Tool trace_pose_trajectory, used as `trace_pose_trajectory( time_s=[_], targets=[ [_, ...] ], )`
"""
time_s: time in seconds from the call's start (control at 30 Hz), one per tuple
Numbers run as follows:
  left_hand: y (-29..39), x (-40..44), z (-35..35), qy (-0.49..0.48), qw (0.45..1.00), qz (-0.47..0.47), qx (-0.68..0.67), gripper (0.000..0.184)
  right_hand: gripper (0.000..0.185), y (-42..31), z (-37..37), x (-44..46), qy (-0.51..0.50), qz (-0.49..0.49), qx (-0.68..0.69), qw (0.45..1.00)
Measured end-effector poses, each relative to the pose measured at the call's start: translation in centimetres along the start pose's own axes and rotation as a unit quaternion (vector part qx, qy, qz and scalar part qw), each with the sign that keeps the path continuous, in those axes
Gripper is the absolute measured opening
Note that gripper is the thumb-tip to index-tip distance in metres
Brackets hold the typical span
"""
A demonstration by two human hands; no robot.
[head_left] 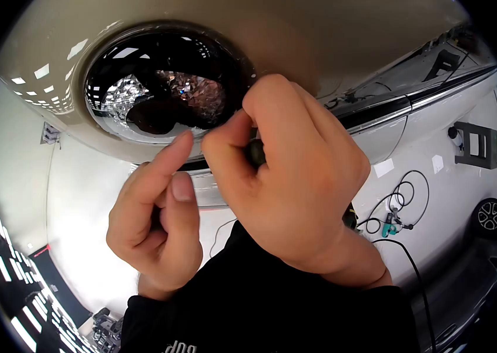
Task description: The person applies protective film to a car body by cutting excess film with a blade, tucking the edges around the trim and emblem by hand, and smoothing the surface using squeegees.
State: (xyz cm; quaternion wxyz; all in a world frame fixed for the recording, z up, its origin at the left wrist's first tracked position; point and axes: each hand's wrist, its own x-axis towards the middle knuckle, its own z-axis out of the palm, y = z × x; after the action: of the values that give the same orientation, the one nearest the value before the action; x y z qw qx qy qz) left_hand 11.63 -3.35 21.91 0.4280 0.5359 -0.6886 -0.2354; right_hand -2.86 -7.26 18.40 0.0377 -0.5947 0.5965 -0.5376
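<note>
Right hand near oval headlight, long axis roughly sideways.

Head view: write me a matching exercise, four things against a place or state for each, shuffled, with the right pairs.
1. Headlight
2. Left hand
3. Right hand
4. Wheel

A. Back turned toward the camera
B. Near the picture's right edge
C. Set in beige bodywork
D. Fingers curled, thumbnail in view

Pairs: 1-C, 2-D, 3-A, 4-B
</note>
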Motion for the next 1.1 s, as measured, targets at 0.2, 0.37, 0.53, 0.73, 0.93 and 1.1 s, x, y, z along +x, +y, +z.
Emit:
trace_pose_trajectory(
  time_s=[0.2,0.37,0.53,0.73,0.93,1.1],
  targets=[
    [0.6,1.3,1.0,-0.078,0.987,0.098,0.102,0.046,0.012,3.1,-1.3,-2.0,-0.068,0.043,0.202,0.976],
    [1.4,0.3,3.0,-0.058,0.988,0.071,0.126,0.051,0.009,4.3,-2.3,-2.5,-0.110,0.094,0.243,0.959],
    [1.0,0.4,4.9,0.061,0.977,0.064,0.194,0.038,0.008,4.3,-3.4,-1.6,-0.140,0.095,0.302,0.938],
    [0.4,1.5,7.2,0.172,0.950,0.094,0.245,0.023,0.012,5.2,-3.9,-1.1,-0.148,0.046,0.313,0.937],
    [-0.6,1.0,7.3,0.161,0.973,0.084,0.145,0.025,0.018,3.7,-3.8,1.1,-0.114,0.015,0.289,0.950],
    [-1.9,0.6,7.2,0.157,0.974,0.105,0.122,0.035,0.018,2.1,-4.2,2.4,-0.168,0.023,0.145,0.975]
  ],
)
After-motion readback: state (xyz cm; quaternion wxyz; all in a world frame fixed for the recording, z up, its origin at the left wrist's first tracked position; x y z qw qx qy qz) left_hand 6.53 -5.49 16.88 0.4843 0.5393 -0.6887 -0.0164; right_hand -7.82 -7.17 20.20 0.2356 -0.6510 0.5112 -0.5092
